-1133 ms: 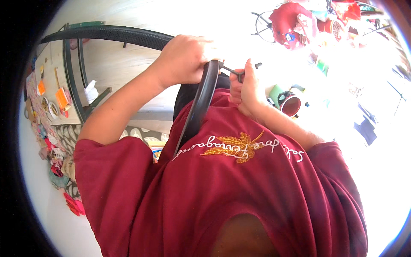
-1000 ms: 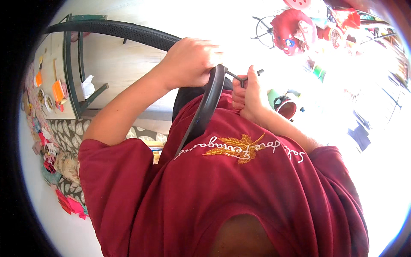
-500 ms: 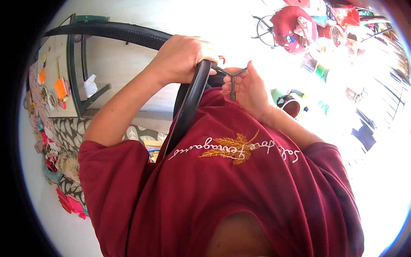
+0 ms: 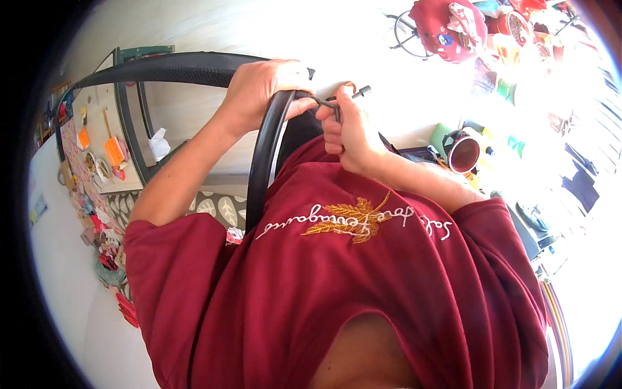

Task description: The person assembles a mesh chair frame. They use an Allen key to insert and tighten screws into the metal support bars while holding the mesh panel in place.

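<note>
My left hand (image 4: 262,87) is closed around a black bicycle tyre (image 4: 175,67), whose textured band arches away to the left. A smooth black rubber length (image 4: 264,149) curves down from under the same hand to my shirt; whether it is an inner tube or part of the tyre I cannot tell. My right hand (image 4: 353,136) has its fingers curled around a dark Y-shaped wrench (image 4: 329,104). One arm of the wrench reaches to the rubber at my left fingertips, and another sticks out past my right thumb.
On the left stands a table with a dark green frame (image 4: 129,136), holding orange items and small dishes. To the right are a green pot with a reddish-brown opening (image 4: 464,154), a red cushioned stool (image 4: 447,32) and several flowerpots. Strong sunlight washes out the right side.
My right hand has gone from loosely open behind the wrench to curled around it, and the wrench has turned. My left hand keeps its hold, and the view has shifted slightly.
</note>
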`<state>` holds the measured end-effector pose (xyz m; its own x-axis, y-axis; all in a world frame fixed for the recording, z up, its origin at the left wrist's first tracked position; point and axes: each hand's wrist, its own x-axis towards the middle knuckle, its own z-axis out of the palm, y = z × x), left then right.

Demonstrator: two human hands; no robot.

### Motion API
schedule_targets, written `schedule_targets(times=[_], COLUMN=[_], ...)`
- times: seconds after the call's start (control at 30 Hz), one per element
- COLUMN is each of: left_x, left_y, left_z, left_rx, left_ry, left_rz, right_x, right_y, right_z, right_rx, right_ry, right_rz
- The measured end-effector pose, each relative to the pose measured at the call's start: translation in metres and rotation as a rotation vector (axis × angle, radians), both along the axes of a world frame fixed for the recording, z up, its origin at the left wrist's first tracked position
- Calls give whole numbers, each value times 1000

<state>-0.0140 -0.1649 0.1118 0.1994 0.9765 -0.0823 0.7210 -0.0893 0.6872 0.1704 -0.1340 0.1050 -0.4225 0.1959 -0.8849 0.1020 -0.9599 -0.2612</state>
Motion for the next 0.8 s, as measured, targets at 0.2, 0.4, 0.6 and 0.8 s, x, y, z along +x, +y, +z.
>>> schedule_targets(times=[0.2,0.4,0.6,0.8], left_x=[-2,-1,-2,-3], left_y=[1,5,16,29], left_z=[-1,-3,-2,-6], left_rx=[76,85,72,4], left_ry=[3,-23,-3,-38], left_rz=[-24,-26,-28,23], right_x=[33,60,37,14], right_y=[38,51,64,58], right_z=[15,1,-49,-60], right_rx=[58,2235,2277,2399], right_ry=[180,-141,187,180], right_rz=[321,1019,973,545])
